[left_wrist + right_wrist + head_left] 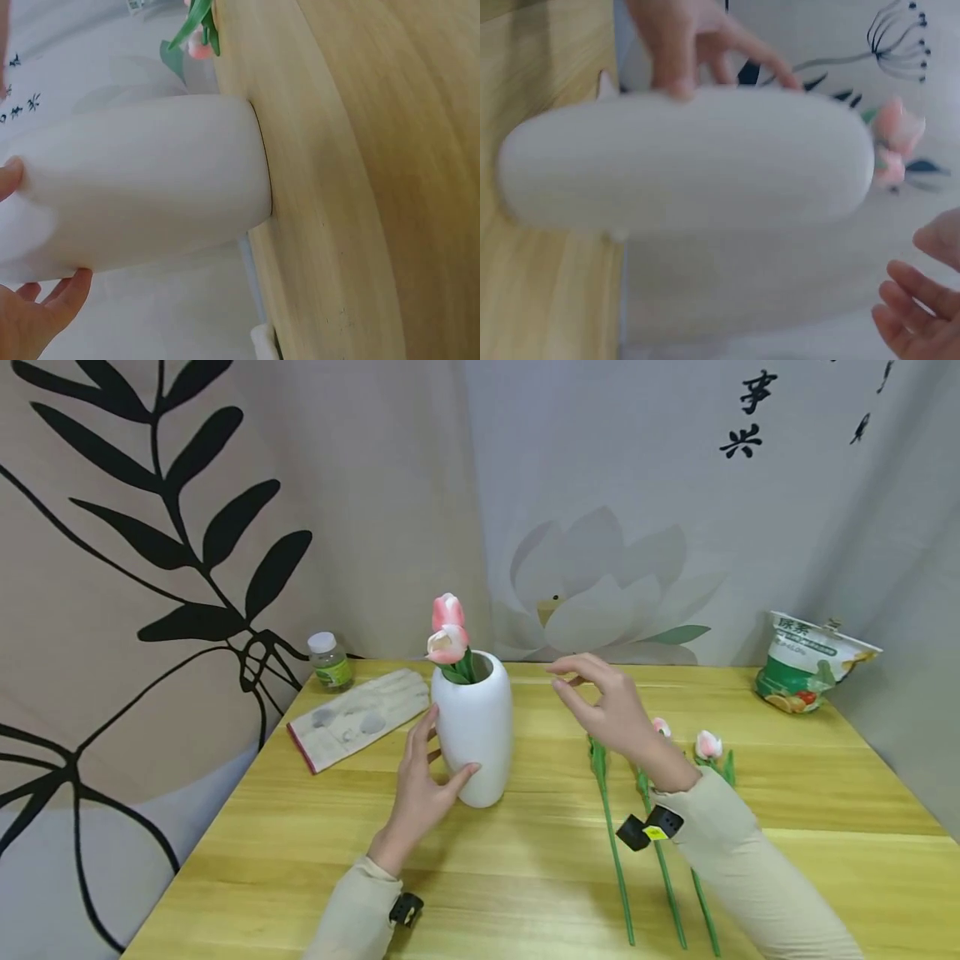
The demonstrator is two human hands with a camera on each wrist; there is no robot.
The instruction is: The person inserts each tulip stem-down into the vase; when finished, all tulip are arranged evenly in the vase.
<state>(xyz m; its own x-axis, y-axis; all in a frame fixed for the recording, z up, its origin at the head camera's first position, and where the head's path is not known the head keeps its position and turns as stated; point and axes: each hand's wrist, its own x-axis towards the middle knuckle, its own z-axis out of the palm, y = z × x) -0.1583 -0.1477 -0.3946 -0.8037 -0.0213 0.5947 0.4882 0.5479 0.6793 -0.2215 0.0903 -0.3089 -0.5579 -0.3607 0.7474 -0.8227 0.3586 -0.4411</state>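
Note:
A white vase (474,735) stands upright on the wooden table, with two pink-and-white tulips (447,639) leaning out of its mouth toward the left. My left hand (416,797) grips the vase's left side, its thumb on the front and its fingers behind. In the left wrist view, that hand's fingertips (73,294) touch the white wall of the vase. My right hand (611,710) hovers to the right of the vase, fingers loosely bent and holding nothing. Beneath the right forearm lie three green tulip stems (615,852), one with a pink bloom (708,745) showing.
Left of the vase lies a folded pale cloth (363,717) with a red edge. Behind it is a small white-capped jar (331,662) with a green label. A green-and-white snack bag (806,664) stands at the back right. A printed curtain (390,510) hangs behind the table.

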